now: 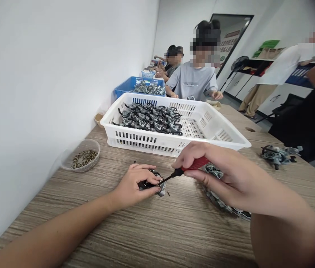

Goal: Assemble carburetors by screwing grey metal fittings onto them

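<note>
My left hand (132, 186) is closed around a small metal carburetor (162, 190) with black parts, holding it down on the wooden table. Much of that carburetor is hidden under my fingers. In my right hand (227, 173) is a screwdriver (196, 163) with a red handle and a dark shaft. It slants down to the left, its tip at the carburetor beside my left fingertips; the exact contact is too small to make out. A tiny screw-like piece (168, 193) lies on the table just right of the carburetor. More carburetors (215, 199) sit partly hidden beneath my right hand.
A white plastic crate (143, 143) ahead holds rows of carburetors. Left of it stands a clear tub (97, 158) of small brass-coloured screws. Another carburetor (277, 156) lies at the right. Beyond are a blue crate (121, 89) of metal parts and a seated co-worker (195, 82).
</note>
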The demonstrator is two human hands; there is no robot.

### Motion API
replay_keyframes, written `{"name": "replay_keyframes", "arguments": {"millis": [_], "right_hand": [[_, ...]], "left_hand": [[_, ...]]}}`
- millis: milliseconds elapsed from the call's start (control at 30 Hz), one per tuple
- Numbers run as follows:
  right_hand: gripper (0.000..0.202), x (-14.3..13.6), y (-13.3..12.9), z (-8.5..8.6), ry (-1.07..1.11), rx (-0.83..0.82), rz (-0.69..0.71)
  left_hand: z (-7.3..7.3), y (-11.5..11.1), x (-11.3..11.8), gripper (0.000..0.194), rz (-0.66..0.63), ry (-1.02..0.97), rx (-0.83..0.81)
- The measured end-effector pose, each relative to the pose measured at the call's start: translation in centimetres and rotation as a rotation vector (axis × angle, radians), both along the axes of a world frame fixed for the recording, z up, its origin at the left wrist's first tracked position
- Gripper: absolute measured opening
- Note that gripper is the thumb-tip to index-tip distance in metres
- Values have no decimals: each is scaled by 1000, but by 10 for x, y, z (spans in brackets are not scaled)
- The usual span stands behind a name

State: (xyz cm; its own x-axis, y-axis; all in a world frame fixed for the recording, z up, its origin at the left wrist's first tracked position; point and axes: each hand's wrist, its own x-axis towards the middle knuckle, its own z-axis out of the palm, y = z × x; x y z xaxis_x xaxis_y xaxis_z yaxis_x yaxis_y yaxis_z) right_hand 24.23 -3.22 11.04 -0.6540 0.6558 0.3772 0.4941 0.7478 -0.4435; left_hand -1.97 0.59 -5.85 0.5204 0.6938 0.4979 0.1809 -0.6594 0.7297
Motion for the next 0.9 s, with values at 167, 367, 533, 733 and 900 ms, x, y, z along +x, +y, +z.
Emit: {"name": "replay_keyframes", "arguments": {"millis": [167, 367, 533, 733, 900], "right_hand": [[24, -10, 2, -9, -52, 358, -192], [15, -7, -4, 0, -54, 105, -82], [12, -8, -1, -4, -25, 185, -128], [24, -4, -3, -3, -96, 271, -232], [7, 4, -2, 2, -39, 20, -59]], "left_hand": [[3, -2, 0, 12, 15, 23, -25], [5, -3, 0, 11, 15, 49, -42], [5, -3, -1, 11, 22, 62, -52], [6, -3, -1, 10, 21, 51, -40], [6, -3, -1, 9, 26, 74, -59]]}}
